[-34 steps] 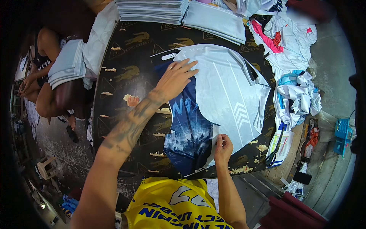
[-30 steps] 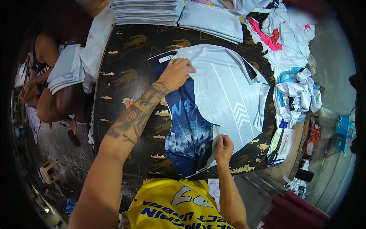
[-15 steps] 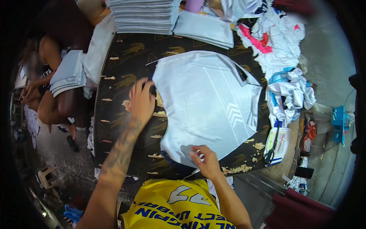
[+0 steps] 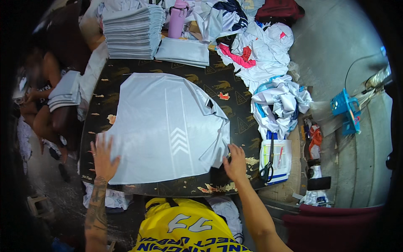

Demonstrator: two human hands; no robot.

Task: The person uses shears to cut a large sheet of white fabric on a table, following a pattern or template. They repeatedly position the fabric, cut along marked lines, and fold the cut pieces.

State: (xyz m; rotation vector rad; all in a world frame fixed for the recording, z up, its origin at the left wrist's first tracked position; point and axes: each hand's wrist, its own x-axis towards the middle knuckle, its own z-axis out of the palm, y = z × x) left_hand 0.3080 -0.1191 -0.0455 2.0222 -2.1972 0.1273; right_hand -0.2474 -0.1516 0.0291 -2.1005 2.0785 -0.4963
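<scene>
A light grey fabric panel (image 4: 147, 126) with pale stripes and white chevrons lies spread on the dark table (image 4: 168, 191). Its right side is bunched and partly folded over. My left hand (image 4: 105, 161) lies flat across the panel's lower left edge, fingers spread and slightly blurred. At the opposite side, beside the bunched fabric, is my right hand (image 4: 236, 164). Its fingers are bent and apart from the thumb, with nothing visibly held between them.
At the back stand a tall stack of folded grey fabric (image 4: 134, 33), a lower pile (image 4: 182, 51) and a purple bottle (image 4: 177, 19). White cloth (image 4: 268, 50) heaps along the right. Scissors (image 4: 267, 170) lie on papers (image 4: 282, 155). A person (image 4: 48, 80) sits at the left.
The panel now lies flatter, turned and farther left in view. My left hand has come down onto its edge; my right hand has moved from the near edge to the right side.
</scene>
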